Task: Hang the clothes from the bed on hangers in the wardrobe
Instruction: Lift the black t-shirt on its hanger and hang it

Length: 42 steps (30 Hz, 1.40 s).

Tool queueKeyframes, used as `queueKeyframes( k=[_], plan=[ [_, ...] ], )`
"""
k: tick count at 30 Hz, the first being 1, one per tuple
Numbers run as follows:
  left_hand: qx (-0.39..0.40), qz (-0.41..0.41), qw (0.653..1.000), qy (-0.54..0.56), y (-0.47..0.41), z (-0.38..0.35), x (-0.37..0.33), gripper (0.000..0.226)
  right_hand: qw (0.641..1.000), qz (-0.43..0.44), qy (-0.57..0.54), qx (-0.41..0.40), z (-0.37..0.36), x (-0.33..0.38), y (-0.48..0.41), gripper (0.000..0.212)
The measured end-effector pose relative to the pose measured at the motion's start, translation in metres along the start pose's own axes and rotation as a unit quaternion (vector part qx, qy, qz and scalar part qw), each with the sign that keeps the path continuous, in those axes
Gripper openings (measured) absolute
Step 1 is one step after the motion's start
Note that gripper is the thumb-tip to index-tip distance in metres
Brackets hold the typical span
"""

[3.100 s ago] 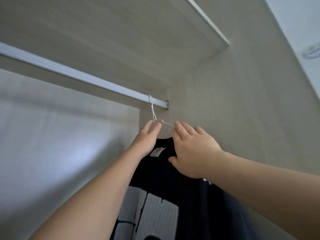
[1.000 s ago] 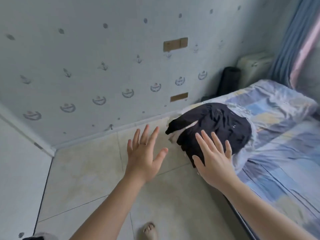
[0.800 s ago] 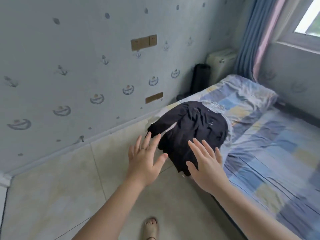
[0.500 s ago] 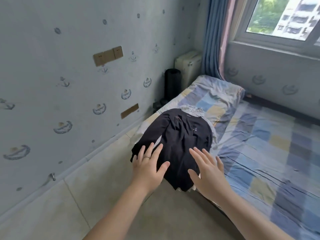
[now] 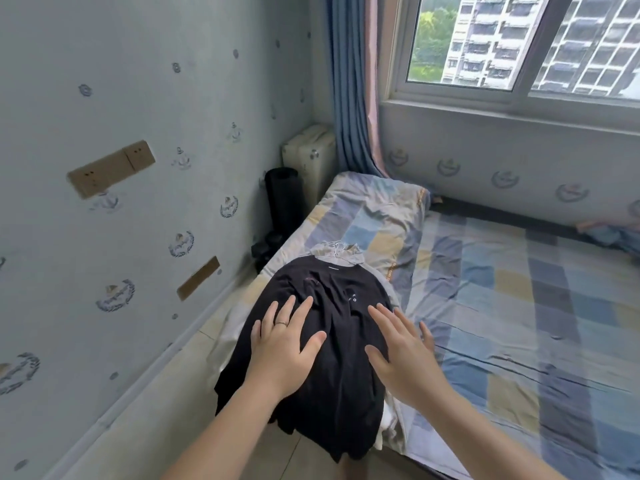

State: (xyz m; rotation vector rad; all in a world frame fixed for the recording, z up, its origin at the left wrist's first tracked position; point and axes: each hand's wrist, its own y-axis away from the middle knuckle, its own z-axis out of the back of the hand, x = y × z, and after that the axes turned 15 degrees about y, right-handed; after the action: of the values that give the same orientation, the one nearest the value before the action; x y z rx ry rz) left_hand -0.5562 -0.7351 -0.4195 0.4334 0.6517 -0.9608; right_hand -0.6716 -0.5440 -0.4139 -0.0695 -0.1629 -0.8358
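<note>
**Two open hands above the black garment (image 5: 332,393) on the bed (image 5: 519,306)**

Both out in front, palms down, gripping nothing. Flat over the cloth's left half, the left hand (image 5: 284,344): fingers straight and spread, thumb out, thin ring (image 5: 281,323) on one finger. Over the right edge, the right hand (image 5: 405,355): fingers likewise straight and fanned. Touching the cloth or hovering just above: cannot tell.

Black garment spread at the near left corner of the bed, neckline toward the pillow (image 5: 374,209), hem hanging over the mattress edge toward the floor (image 5: 156,410). Small pale marks on the chest, too small to read. Beneath it a grey garment (image 5: 353,259), showing at the neck end and along the right side. At the neck end, thin white wire (image 5: 334,244), perhaps hanger hooks, hard to make out.

Bed covered with a checked sheet in blue, yellow and grey, pillow in the same pattern at the head end. In the corner beyond, a blue curtain (image 5: 346,98) with a pink strip. Above the bed's far side, a window (image 5: 467,39) with apartment blocks and trees outside. Between bed head and left wall, a black cylinder (image 5: 284,199) standing on the floor, just beside a cream-white appliance (image 5: 311,157). On the patterned left wall, tan socket plates (image 5: 110,168).
</note>
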Motion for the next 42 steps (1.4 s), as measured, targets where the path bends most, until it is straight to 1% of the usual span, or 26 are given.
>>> queueKeyframes(
  k=[3, 9, 17, 20, 23, 27, 30, 34, 38, 42],
  plan=[
    [0.015, 0.009, 1.000, -0.021, -0.057, 0.000, 0.000, 0.064, 1.000, 0.002, -0.012, 0.004, -0.005, -0.015, -0.059, 0.064],
    [0.044, 0.042, 0.998, -0.033, -0.151, -0.006, 0.007, 0.064, 0.999, -0.026, -0.039, 0.028, -0.015, -0.048, -0.157, 0.062],
    [0.125, 0.078, 0.989, -0.027, -0.248, -0.034, 0.042, 0.063, 0.992, -0.079, -0.038, 0.088, -0.053, -0.072, -0.219, 0.061],
    [0.152, 0.088, 0.984, -0.025, -0.292, -0.044, 0.067, 0.063, 0.989, -0.098, -0.034, 0.105, -0.073, -0.073, -0.247, 0.062],
    [0.177, 0.110, 0.978, -0.028, -0.334, -0.050, 0.099, 0.063, 0.983, -0.116, -0.024, 0.140, -0.095, -0.070, -0.276, 0.062],
    [0.202, 0.133, 0.970, -0.033, -0.396, -0.071, 0.157, 0.061, 0.972, -0.143, -0.007, 0.187, -0.141, -0.068, -0.320, 0.062],
    [0.222, 0.151, 0.963, -0.038, -0.442, -0.103, 0.206, 0.061, 0.963, -0.158, -0.003, 0.219, -0.190, -0.072, -0.357, 0.061],
    [0.248, 0.149, 0.956, -0.055, -0.499, -0.151, 0.267, 0.062, 0.955, -0.169, 0.004, 0.244, -0.262, -0.087, -0.404, 0.061],
    [0.232, 0.145, 0.959, -0.068, -0.550, -0.188, 0.312, 0.063, 0.949, -0.175, 0.001, 0.261, -0.332, -0.104, -0.453, 0.062],
    [0.208, 0.128, 0.966, -0.079, -0.598, -0.216, 0.341, 0.067, 0.946, -0.168, 0.020, 0.276, -0.388, -0.118, -0.501, 0.066]
  ],
)
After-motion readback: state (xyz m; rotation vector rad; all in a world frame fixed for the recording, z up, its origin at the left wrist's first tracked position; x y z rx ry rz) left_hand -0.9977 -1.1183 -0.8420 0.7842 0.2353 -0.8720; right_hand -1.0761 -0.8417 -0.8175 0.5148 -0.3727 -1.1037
